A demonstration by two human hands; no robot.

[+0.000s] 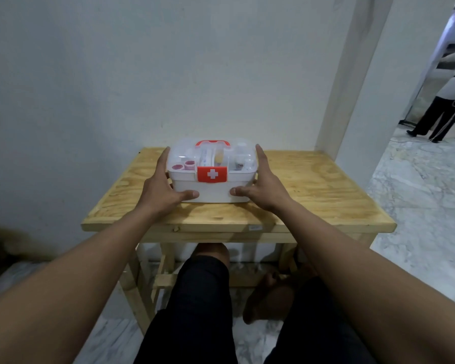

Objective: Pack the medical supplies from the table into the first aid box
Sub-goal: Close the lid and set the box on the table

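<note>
The first aid box (212,177) is positioned on the wooden table (313,185), near the far edge and close to the white wall (116,74). The box consists of a white lower body and a translucent lid (184,151), which is seated on the body. A red latch (212,174) bearing a white cross is located at the centre of the front face, and a red handle (212,143) lies flat across the top of the lid.

Through the lid, several items are visible inside the upper tray: two pink-capped round containers (184,165) in the left compartment, a yellow item (219,157) near the centre, and a small white bottle (239,161) in the right compartment (finer detail cannot be resolved through the plastic).

The box is held from both sides. The left hand (163,187) is placed against the left wall, with the fingers extended along the side toward the rear and the thumb pressed on the front face at the lower left. The right hand (263,187) is placed against the right wall in a mirrored arrangement, with the thumb on the front face at the lower right. Both hands are spread flat and clamped against the box; nothing else is gripped.

No supplies are seen loose on the tabletop. The seated person's knees are visible beneath the table, and a second person (447,101) is standing in the doorway at the far right.
</note>
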